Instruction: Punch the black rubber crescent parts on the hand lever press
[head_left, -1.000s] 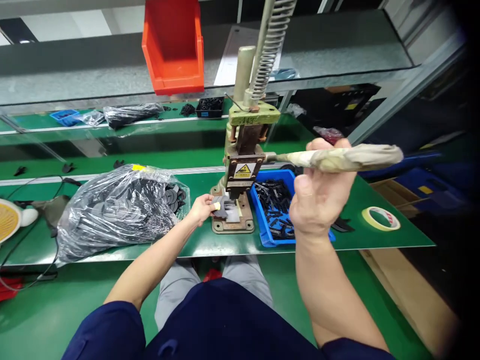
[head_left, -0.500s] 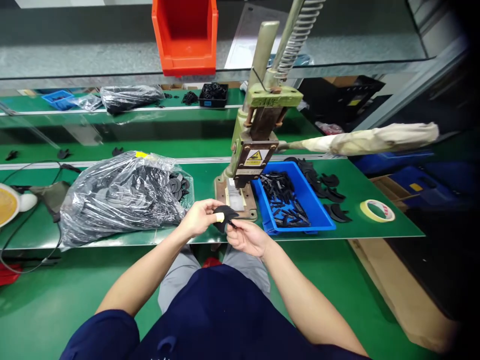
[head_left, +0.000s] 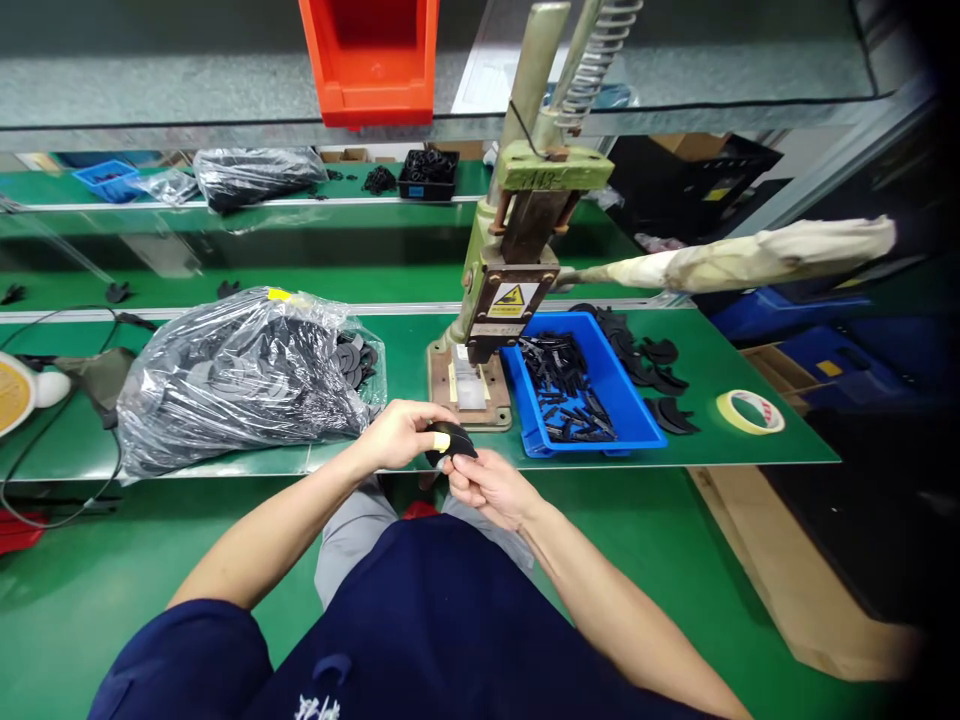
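A curved black plastic piece (head_left: 452, 440) is held between both hands at the bench's front edge. My left hand (head_left: 401, 435) grips its left side, the thumb with a yellow-white wrap lying across it. My right hand (head_left: 491, 485) pinches its lower right side; whether a second small part sits in those fingers is hidden. Just beyond the hands stands a green hand press (head_left: 510, 290) with a pale block (head_left: 470, 385) on its base. To its right a blue tray (head_left: 637, 425) contains many small black clips (head_left: 559, 375).
A clear plastic bag (head_left: 247, 390) of dark curved pieces lies on the left. More curved black pieces (head_left: 671, 415) and a tape roll (head_left: 750, 412) lie right of the tray. The press's wrapped lever (head_left: 757, 260) juts out rightward. An orange bin (head_left: 375, 105) overhangs from the shelf.
The black piece has been tilted in my hands, so its smooth rounded side shows more. Both hands sit slightly nearer my body relative to the press base. The camera view has shifted a little.
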